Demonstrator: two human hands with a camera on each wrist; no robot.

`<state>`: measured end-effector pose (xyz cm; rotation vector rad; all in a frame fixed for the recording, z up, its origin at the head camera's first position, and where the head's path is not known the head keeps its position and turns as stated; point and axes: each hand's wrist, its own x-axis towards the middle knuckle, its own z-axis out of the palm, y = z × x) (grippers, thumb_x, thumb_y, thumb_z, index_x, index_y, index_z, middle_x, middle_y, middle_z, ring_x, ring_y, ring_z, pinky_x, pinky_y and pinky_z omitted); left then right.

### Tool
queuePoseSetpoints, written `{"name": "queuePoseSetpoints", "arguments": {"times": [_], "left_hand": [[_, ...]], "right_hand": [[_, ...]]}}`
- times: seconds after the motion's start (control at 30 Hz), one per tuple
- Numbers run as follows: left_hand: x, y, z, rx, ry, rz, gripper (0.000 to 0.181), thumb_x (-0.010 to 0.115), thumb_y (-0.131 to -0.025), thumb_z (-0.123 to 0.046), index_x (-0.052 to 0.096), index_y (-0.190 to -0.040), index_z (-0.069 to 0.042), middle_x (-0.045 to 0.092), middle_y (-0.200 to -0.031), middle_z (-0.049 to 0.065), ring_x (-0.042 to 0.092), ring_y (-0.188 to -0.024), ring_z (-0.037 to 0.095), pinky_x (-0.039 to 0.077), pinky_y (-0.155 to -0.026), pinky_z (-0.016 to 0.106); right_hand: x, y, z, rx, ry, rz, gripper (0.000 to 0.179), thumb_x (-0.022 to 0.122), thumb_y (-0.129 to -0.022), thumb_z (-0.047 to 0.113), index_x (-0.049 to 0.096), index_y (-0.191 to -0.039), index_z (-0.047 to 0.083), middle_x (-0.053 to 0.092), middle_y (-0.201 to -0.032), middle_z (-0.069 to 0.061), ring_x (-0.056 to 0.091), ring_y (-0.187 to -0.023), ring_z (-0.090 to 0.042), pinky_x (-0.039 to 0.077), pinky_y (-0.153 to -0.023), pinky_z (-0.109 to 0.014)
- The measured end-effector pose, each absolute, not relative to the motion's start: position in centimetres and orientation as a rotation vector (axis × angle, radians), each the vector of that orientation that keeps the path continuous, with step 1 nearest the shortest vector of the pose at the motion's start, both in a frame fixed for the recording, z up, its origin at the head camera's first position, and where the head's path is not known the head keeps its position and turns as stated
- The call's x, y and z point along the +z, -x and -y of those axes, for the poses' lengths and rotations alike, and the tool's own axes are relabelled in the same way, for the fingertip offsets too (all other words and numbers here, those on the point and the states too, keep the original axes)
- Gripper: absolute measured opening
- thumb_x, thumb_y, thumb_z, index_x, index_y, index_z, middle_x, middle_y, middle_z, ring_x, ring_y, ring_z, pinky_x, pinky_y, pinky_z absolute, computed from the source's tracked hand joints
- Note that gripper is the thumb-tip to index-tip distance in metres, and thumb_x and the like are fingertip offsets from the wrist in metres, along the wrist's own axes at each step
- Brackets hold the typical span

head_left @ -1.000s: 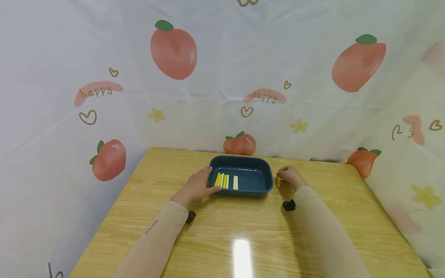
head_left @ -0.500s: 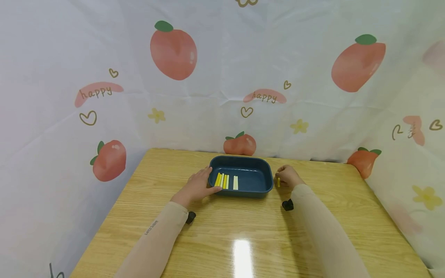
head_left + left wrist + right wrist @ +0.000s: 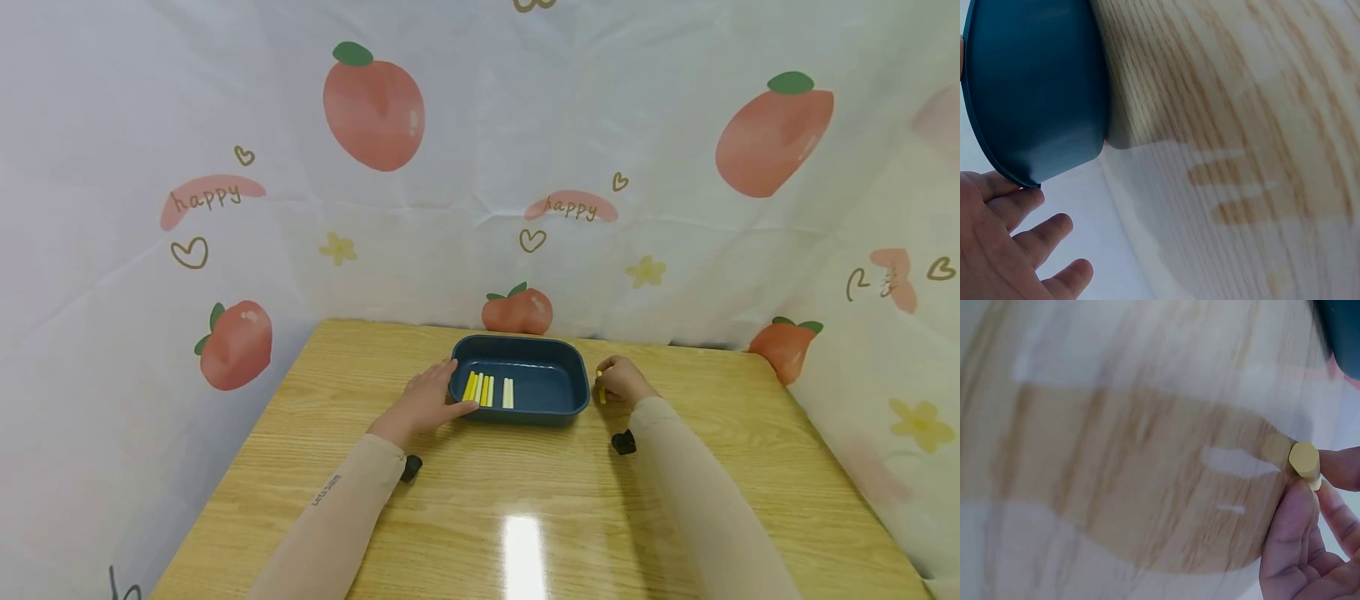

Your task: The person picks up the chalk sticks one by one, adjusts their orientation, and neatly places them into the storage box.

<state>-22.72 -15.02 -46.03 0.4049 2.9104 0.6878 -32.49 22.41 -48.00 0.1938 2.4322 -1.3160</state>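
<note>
A dark blue rectangular tray [image 3: 520,420] stands near the back of the table. My left hand [image 3: 426,398] is spread at its left end, thumb along the front rim and fingers at the left side. In the left wrist view the fingertips [image 3: 1025,199] touch the rim, slightly bent. Inside the tray several yellow and white chalk sticks [image 3: 480,390] lie side by side at the left, with a white pair [image 3: 508,393] a little apart. Right of the tray, my right hand [image 3: 624,381] pinches a yellow chalk stick [image 3: 1304,459] between thumb and fingers. A paler end peeks out behind it.
The wooden table [image 3: 480,483] runs up to a white cloth backdrop [image 3: 442,275] with printed fruit. Black wrist devices sit under both sleeves, one at the left wrist [image 3: 411,468] and one at the right [image 3: 623,442].
My right hand has shifted slightly beside the tray, and more of the yellow chalk stick shows past its fingers. The left hand and the tray have stayed in place.
</note>
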Motion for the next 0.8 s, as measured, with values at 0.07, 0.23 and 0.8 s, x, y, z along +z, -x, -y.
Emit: {"name": "queuePoseSetpoints", "arguments": {"times": [0.07, 0.23, 0.8], "left_hand": [[-46.0, 22.8, 15.0, 0.693, -0.403, -2.914, 0.096, 0.064, -0.092, -0.060, 0.022, -0.159, -0.005, 0.021, -0.165, 0.013, 0.020, -0.151, 0.035, 0.015, -0.120, 0.059], [-46.1, 22.8, 15.1, 0.687, -0.406, -2.912, 0.097, 0.063, -0.091, -0.060, 0.022, -0.159, -0.005, 0.021, -0.165, 0.013, 0.021, -0.151, 0.035, 0.016, -0.119, 0.059], [-46.3, 22.9, 15.2, 0.686, -0.428, -2.906, 0.096, 0.062, -0.092, -0.060, 0.022, -0.160, -0.005, 0.020, -0.165, 0.013, 0.020, -0.151, 0.035, 0.015, -0.120, 0.058]], "right_hand": [[-47.9, 32.4, -22.4, -1.301, -0.188, -2.442, 0.027, 0.054, -0.099, -0.001, 0.049, -0.125, -0.004, 0.056, -0.097, -0.012, 0.046, -0.057, -0.014, 0.044, -0.054, -0.027], [-48.0, 32.4, -22.5, -1.276, -0.204, -2.450, 0.026, 0.056, -0.098, 0.000, 0.050, -0.123, -0.004, 0.056, -0.104, -0.017, 0.052, -0.065, -0.017, 0.047, -0.056, -0.028], [-46.8, 30.4, -23.1, -1.357, -0.154, -2.439, 0.035, 0.059, -0.097, 0.005, 0.048, -0.127, -0.007, 0.053, -0.107, -0.017, 0.055, -0.083, -0.023, 0.056, -0.070, -0.033]]}}
